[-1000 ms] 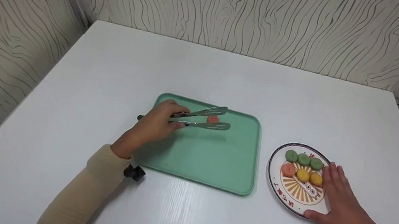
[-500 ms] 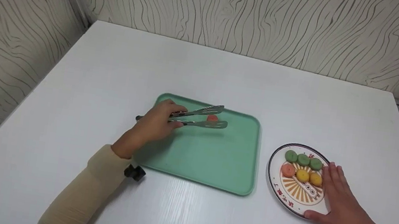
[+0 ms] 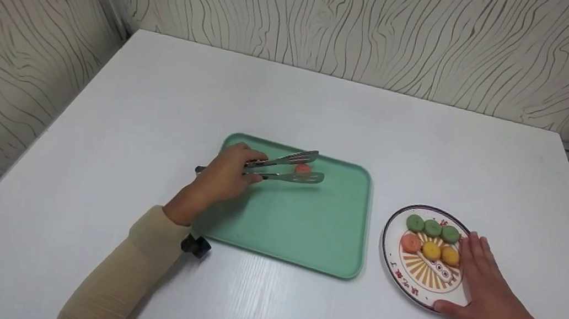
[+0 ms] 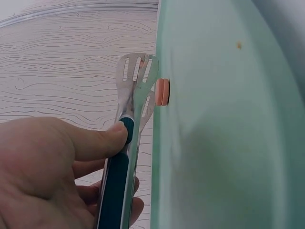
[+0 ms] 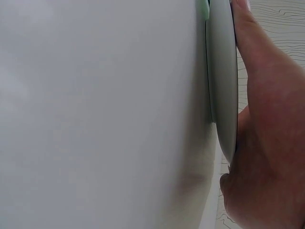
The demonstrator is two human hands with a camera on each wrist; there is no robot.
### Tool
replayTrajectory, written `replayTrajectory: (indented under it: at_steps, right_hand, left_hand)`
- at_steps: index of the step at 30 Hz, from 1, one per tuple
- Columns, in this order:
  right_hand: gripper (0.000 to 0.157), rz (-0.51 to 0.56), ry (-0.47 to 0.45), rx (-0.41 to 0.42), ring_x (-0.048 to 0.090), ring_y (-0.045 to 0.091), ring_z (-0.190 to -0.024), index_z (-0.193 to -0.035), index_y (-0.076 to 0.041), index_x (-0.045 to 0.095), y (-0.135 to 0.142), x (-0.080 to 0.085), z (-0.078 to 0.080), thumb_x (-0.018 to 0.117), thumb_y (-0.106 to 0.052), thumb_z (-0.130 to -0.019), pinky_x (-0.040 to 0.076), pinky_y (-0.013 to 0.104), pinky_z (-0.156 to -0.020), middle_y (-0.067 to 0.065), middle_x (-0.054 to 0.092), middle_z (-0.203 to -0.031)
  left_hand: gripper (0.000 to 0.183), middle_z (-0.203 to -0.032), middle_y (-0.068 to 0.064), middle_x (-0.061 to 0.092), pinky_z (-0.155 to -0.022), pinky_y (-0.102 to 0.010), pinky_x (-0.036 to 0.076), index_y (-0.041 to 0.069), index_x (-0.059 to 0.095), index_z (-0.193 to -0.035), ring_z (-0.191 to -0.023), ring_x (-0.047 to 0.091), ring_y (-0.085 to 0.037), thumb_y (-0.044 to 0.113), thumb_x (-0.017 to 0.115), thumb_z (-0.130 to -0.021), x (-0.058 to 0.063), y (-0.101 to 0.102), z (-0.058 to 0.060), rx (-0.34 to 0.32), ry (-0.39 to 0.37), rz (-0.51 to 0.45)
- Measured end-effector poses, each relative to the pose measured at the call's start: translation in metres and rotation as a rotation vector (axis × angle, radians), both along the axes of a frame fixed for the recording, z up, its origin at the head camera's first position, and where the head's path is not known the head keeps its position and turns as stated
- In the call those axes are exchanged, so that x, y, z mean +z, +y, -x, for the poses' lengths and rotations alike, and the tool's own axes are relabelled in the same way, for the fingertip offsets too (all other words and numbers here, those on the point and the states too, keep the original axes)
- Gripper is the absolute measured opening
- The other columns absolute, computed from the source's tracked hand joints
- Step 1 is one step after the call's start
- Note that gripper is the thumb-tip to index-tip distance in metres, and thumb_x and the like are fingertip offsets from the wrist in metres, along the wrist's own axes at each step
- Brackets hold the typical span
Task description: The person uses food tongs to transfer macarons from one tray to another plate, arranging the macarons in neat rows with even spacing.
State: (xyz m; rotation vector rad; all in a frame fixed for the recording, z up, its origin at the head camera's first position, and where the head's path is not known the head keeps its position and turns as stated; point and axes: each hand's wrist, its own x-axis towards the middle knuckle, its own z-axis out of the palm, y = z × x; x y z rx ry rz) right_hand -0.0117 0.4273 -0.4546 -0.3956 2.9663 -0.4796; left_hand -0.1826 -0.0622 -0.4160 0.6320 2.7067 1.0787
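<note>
My left hand (image 3: 227, 171) grips a pair of metal tongs (image 3: 304, 177) with dark handles over the green tray (image 3: 319, 231). The tongs' slotted ends stand apart, and a pink macaron (image 3: 302, 169) shows between them in the head view. In the left wrist view that macaron (image 4: 162, 92) sits on the tray surface, just beyond the tongs (image 4: 125, 90). My right hand (image 3: 487, 299) rests on the right rim of a white patterned plate (image 3: 394, 241), fingers straight and thumb at the near edge. On the plate lie three green macarons (image 3: 432, 228), two yellow macarons (image 3: 431, 251) and another pink macaron (image 3: 411, 243).
The white table (image 3: 274, 314) carries the tray in the middle and the plate to its right. A black device (image 3: 196, 246) sits at my left wrist. Wood-patterned panels (image 3: 338, 17) stand behind the table and at its sides.
The tongs' ends have shifted slightly left in my left hand's grip, still around the pink macaron in the head view. My right hand and the plate stay where they were.
</note>
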Motion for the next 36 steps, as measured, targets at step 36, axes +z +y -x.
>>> replayTrajectory:
  at_steps: [36]
  right_hand:
    - [0.129,-0.008,-0.008,-0.006,-0.020,0.027,-0.154,-0.160,0.005,-0.001,-0.0007,0.0014,-0.0002,0.081,-0.054,-0.080,-0.015,0.009,-0.107,0.025,-0.007,-0.168]
  left_hand:
    - [0.032,-0.116,-0.018,0.066,-0.095,-0.046,0.050,0.001,0.070,-0.125,-0.109,0.059,-0.032,0.003,0.073,-0.093,-0.0045,0.0006,0.0019,-0.018,0.041,0.016]
